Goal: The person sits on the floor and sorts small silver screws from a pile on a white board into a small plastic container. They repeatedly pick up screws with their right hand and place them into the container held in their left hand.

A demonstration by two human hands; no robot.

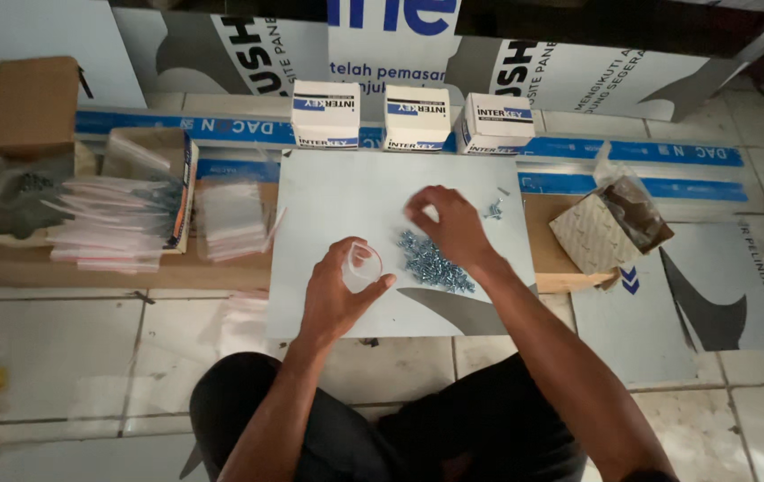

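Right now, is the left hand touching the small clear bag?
Touching. The head view shows the left hand gripping the small clear bag, thumb and fingers wrapped around it above the grey board.

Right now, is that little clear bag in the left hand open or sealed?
Open: the left hand holds the small clear bag with its mouth spread into a round opening. Whether anything is inside, I cannot tell.
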